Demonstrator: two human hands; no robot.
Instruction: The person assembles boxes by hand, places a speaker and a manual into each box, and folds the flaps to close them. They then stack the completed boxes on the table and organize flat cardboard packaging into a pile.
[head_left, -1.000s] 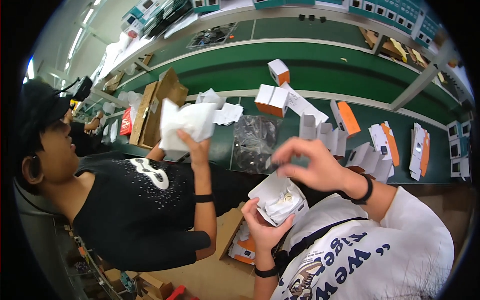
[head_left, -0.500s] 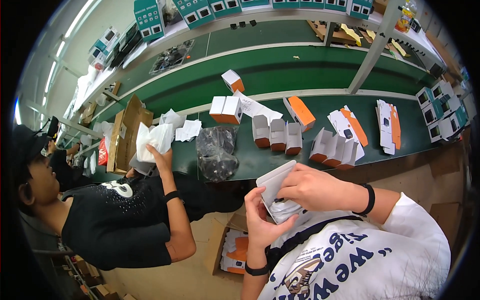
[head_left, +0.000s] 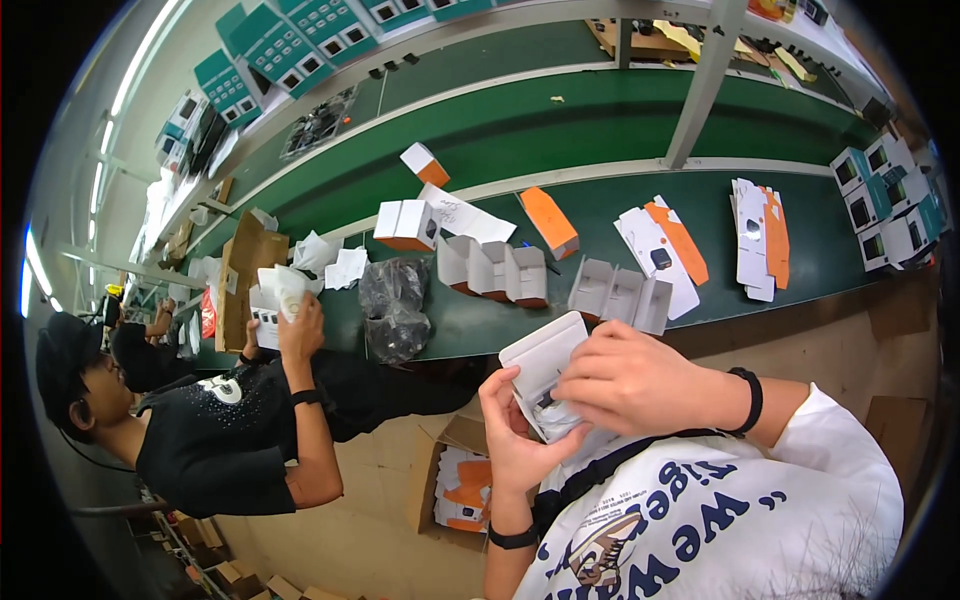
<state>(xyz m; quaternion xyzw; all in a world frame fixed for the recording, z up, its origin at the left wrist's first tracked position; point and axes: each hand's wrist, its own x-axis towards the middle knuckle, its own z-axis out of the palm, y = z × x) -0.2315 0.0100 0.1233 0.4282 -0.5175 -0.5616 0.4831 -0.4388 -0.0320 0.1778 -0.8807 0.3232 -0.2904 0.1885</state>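
The white box (head_left: 540,372) sits in the left fingers (head_left: 497,392), beneath right fingers (head_left: 592,378).

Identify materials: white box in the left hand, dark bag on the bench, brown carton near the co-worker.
White box: probably paperboard, smooth and matte; its edges look thin and clean-cut.
Dark bag: likely plastic film, glossy; its crinkles catch the light.
Brown carton: seemingly corrugated cardboard, dull; plain brown, stiff walls, though fluting can't be made out.

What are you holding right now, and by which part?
Left hand: an open white cardboard box, held around its outer walls. Right hand: at the box's opening; whether it holds anything is hidden.
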